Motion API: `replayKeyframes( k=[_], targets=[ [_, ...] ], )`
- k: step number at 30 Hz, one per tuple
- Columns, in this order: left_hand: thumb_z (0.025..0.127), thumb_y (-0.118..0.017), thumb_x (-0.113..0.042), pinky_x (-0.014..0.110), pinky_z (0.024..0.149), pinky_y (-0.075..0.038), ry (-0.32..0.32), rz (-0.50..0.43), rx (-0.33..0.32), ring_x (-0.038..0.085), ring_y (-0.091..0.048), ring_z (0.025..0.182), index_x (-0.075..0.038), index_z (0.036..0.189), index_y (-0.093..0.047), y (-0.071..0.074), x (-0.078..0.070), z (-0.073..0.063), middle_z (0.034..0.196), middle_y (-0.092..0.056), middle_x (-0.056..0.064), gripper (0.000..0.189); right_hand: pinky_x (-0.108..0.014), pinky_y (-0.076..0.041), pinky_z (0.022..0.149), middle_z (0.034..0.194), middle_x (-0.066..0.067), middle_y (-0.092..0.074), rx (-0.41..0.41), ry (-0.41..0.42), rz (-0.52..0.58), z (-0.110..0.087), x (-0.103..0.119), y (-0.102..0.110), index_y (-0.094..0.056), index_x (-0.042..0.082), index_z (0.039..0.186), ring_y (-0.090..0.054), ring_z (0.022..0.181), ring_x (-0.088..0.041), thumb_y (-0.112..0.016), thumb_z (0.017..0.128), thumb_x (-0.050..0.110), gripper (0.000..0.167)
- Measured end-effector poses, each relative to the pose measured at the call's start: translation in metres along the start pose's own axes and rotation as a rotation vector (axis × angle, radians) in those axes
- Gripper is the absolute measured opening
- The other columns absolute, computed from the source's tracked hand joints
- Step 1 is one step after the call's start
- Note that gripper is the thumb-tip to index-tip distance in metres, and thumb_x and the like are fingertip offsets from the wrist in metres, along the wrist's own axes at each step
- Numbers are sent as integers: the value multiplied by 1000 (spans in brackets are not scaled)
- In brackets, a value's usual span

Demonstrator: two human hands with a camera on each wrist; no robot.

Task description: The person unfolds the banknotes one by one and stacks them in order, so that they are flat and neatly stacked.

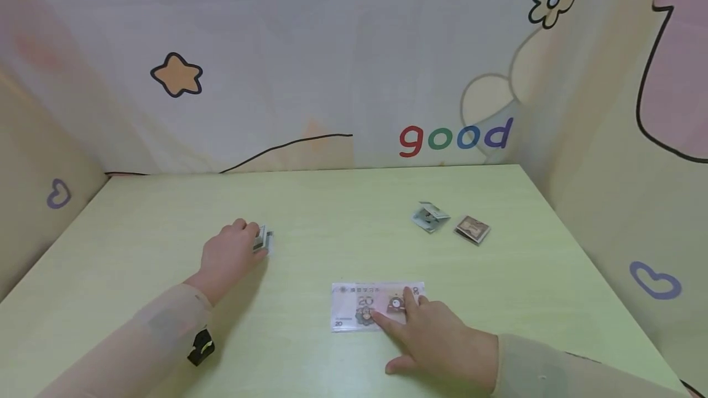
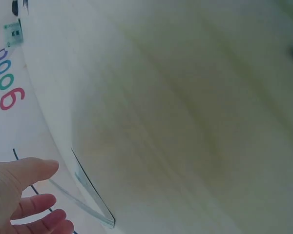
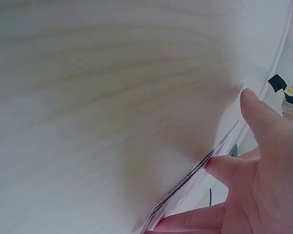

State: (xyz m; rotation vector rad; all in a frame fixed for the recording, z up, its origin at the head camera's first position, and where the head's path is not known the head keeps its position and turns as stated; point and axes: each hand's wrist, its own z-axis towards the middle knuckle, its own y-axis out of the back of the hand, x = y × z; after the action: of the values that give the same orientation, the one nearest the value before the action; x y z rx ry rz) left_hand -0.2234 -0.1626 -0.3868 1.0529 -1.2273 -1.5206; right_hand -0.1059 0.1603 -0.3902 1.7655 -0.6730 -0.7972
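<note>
At the left, my left hand (image 1: pixel 229 257) reaches to a folded greenish banknote (image 1: pixel 264 239), its fingertips right at the note's edge. In the left wrist view the thumb and fingers (image 2: pixel 41 168) stand apart with nothing between them, and the folded note (image 2: pixel 95 197) lies just beyond them. My right hand (image 1: pixel 434 330) presses spread fingers on a flat 20 banknote (image 1: pixel 344 309) at the front middle, its thumb off the note. From the side, in the right wrist view, the flat note (image 3: pixel 185 187) looks like several thin layers under two fingertips.
Toward the back right of the pale table (image 1: pixel 321 226) lie a folded, partly sprung-open greenish banknote (image 1: pixel 430 218) and a folded brownish banknote (image 1: pixel 472 229). Printed cloth walls (image 1: pixel 310 66) enclose the table's back and sides. A black band (image 1: pixel 201 347) shows at my left sleeve.
</note>
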Motion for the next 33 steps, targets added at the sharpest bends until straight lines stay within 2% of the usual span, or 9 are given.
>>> replayKeyframes(
  k=[7, 11, 15, 18, 21, 23, 25, 31, 33],
  targets=[
    [81, -72, -25, 31, 45, -43, 1, 14, -13, 20, -52, 63, -1, 101, -60, -3, 1, 3, 84, -56, 10, 34, -37, -52, 61, 126, -30, -49, 25, -17, 4, 1, -1, -1, -42, 34, 140, -59, 101, -38, -42, 79, 74, 73],
    [83, -67, -18, 30, 43, -41, -7, 19, -46, 16, -48, 56, -3, 93, -61, -6, 3, 6, 75, -54, 6, 19, -36, -52, 62, 127, -29, -49, 31, -13, 8, 1, 0, 0, -42, 34, 140, -59, 102, -38, -42, 80, 73, 72],
    [84, -60, -8, 34, 44, -42, 5, 9, -52, 17, -48, 55, -4, 80, -58, -1, 8, 8, 68, -54, 5, 6, -36, -52, 63, 127, -27, -50, 25, 5, -9, 1, -1, 1, -41, 34, 140, -59, 101, -36, -39, 81, 73, 71],
    [83, -60, -4, 34, 46, -42, 26, 7, -6, 18, -49, 56, -2, 78, -56, 10, 13, 7, 67, -58, 8, 7, -36, -52, 65, 127, -26, -50, 22, 4, -11, 1, 0, 2, -41, 34, 140, -60, 101, -36, -40, 82, 72, 70],
    [85, -59, -5, 33, 47, -42, 66, 2, 83, 18, -49, 56, -1, 79, -58, 23, 17, 6, 69, -60, 9, 7, -36, -52, 65, 127, -26, -50, 26, -2, -6, 0, 1, 4, -41, 34, 140, -59, 101, -36, -40, 82, 71, 69],
    [86, -58, -6, 32, 50, -41, 99, -27, 129, 18, -48, 58, 0, 81, -62, 31, 20, 6, 72, -62, 9, 9, -36, -52, 63, 127, -25, -50, 33, -11, -12, 1, 1, 5, -41, 35, 140, -59, 101, -36, -40, 82, 72, 69],
    [87, -55, -6, 31, 51, -39, 125, -79, 141, 18, -47, 59, 0, 80, -63, 35, 23, 5, 71, -60, 8, 13, -35, -50, 60, 126, -25, -50, 40, -21, -22, 1, 1, 6, -41, 36, 140, -60, 99, -35, -39, 81, 73, 69],
    [90, -51, -5, 31, 54, -38, 131, -231, 10, 19, -49, 60, 4, 89, -68, 33, 34, -1, 72, -62, 8, 20, -34, -45, 54, 125, -24, -52, 48, -42, -23, 2, 3, 11, -43, 38, 139, -59, 96, -34, -38, 80, 75, 70],
    [91, -52, -7, 31, 55, -41, 138, -304, -3, 19, -54, 63, 6, 94, -68, 32, 35, -4, 74, -65, 9, 21, -33, -44, 54, 125, -24, -53, 53, -51, -17, 2, 3, 12, -43, 39, 138, -60, 95, -33, -37, 79, 76, 70]
  ],
)
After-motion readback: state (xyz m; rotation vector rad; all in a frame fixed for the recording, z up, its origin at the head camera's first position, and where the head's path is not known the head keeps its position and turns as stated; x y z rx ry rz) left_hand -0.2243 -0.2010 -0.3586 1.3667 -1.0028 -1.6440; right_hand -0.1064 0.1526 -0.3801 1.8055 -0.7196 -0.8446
